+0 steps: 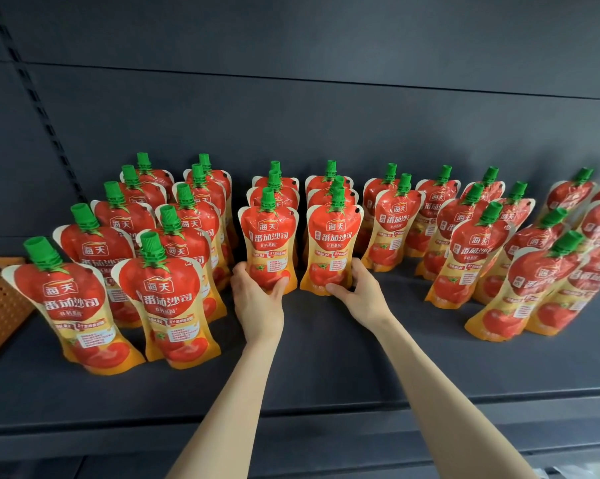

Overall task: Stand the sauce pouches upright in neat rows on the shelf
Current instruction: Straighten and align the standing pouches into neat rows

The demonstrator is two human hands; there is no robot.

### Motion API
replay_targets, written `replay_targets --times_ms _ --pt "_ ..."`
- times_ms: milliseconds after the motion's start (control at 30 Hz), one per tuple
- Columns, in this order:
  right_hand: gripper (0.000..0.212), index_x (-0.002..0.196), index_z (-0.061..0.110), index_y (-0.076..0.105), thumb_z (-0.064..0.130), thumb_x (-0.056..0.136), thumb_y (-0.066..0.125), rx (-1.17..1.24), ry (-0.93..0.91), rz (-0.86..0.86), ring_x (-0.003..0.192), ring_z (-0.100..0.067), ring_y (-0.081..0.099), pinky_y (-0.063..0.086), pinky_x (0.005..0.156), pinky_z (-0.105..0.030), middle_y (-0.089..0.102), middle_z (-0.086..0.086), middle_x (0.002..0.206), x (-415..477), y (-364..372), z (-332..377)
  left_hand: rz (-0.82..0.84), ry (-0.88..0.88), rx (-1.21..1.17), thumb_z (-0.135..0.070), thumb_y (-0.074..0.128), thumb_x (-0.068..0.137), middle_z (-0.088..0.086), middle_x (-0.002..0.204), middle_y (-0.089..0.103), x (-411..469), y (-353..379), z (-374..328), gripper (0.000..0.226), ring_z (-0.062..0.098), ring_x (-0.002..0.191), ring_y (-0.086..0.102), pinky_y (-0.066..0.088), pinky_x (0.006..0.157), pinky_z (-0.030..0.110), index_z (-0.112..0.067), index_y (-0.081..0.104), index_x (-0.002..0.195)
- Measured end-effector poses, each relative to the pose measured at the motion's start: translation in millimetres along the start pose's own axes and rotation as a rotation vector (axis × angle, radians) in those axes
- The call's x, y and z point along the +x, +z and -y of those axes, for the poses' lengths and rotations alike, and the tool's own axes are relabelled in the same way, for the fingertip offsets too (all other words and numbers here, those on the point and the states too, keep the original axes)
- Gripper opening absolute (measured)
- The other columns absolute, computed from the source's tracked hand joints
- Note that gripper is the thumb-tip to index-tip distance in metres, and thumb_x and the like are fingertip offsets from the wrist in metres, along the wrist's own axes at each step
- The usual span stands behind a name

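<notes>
Holding two sauce pouches upright mid-shelf, fronting the two middle rows: left grip point(257, 299) curled round the base of the left pouch point(269, 243), right grip point(360, 295) round the right pouch point(333, 247). Mostly done by the looks of it, rows standing all across the shelf point(326, 357). Left to do, probably: filling out the shorter middle rows, straightening the leaners point(533, 288) far right.

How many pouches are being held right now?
2. The left hand grips the front pouch of the left-centre column; the right hand grips the front pouch of the right-centre column. Both stand on the shelf; no other held pouch shows.
</notes>
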State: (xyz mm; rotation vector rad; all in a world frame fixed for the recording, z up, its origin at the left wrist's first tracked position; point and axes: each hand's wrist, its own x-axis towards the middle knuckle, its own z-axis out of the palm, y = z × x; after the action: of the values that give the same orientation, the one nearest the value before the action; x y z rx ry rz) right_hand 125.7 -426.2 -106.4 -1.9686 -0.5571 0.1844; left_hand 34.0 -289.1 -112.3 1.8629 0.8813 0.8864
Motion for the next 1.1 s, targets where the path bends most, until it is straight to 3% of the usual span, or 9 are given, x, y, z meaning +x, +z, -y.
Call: replay_targets --times_ms 300,500,633,767,900,1100 --pt "0.050 0.128 0.013 0.044 0.020 0.085 0.067 -0.013 0.010 -0.019 0.120 -0.018 0.052 0.040 0.094 -0.023 0.056 -0.002 0.129 -2.7 0.6 1.7 0.011 -0.023 0.011 -0.031 0.073 0.078 0.012 0.132 0.047 -1.1 -0.9 -2.3 0.069 0.028 0.123 0.046 0.043 0.097 0.041 -0.008 0.036 0.132" --pt "0.052 0.125 0.014 0.045 0.024 0.081 0.071 0.048 0.036 -0.062 0.105 -0.009 0.053 0.041 0.085 -0.018 0.057 0.003 0.120 -10.1 -0.9 8.2 0.025 -0.043 -0.005 -0.035 0.071 0.079 0.013 0.137 0.043 -9.3 -4.8 -4.3 0.077 0.029 0.126 0.044 0.043 0.098 0.042 -0.008 0.030 0.138" --pt "0.048 0.127 0.013 0.047 0.023 0.085 0.067 -0.031 -0.010 -0.152 0.112 -0.012 0.053 0.041 0.090 -0.020 0.058 0.000 0.124 -28.7 -4.1 4.4 0.037 0.031 -0.020 -0.025 0.067 0.083 0.013 0.132 0.045 -30.5 -14.0 -4.7 0.061 0.027 0.123 0.047 0.042 0.097 0.036 -0.007 0.038 0.133" --pt "0.043 0.128 0.012 0.051 0.018 0.088 0.063 -0.143 -0.086 -0.297 0.114 -0.013 0.052 0.043 0.096 -0.028 0.057 -0.001 0.125 -56.4 -26.1 0.7 0.122 0.229 -0.014 -0.017 0.064 0.085 0.006 0.120 0.054 -57.9 -13.3 -17.6 0.034 0.023 0.115 0.051 0.042 0.091 0.029 -0.009 0.054 0.116" --pt "0.024 0.113 0.015 0.061 0.017 0.089 0.061 -0.102 -0.113 -0.426 0.099 -0.004 0.057 0.041 0.082 -0.005 0.064 0.007 0.108 -88.5 -70.1 2.3 0.284 0.374 -0.122 -0.011 0.062 0.086 -0.003 0.096 0.063 -85.1 1.9 -52.6 0.012 0.011 0.091 0.061 0.049 0.079 0.023 -0.012 0.063 0.097" --pt "0.012 0.094 0.024 0.065 0.014 0.088 0.062 -0.012 -0.109 -0.557 0.086 -0.003 0.063 0.049 0.070 -0.015 0.069 0.011 0.089 -132.0 -149.4 -23.7 0.467 0.432 -0.252 -0.011 0.063 0.086 -0.012 0.087 0.065 -144.7 62.8 -91.4 0.009 0.001 0.085 0.062 0.053 0.075 0.024 -0.017 0.064 0.092"
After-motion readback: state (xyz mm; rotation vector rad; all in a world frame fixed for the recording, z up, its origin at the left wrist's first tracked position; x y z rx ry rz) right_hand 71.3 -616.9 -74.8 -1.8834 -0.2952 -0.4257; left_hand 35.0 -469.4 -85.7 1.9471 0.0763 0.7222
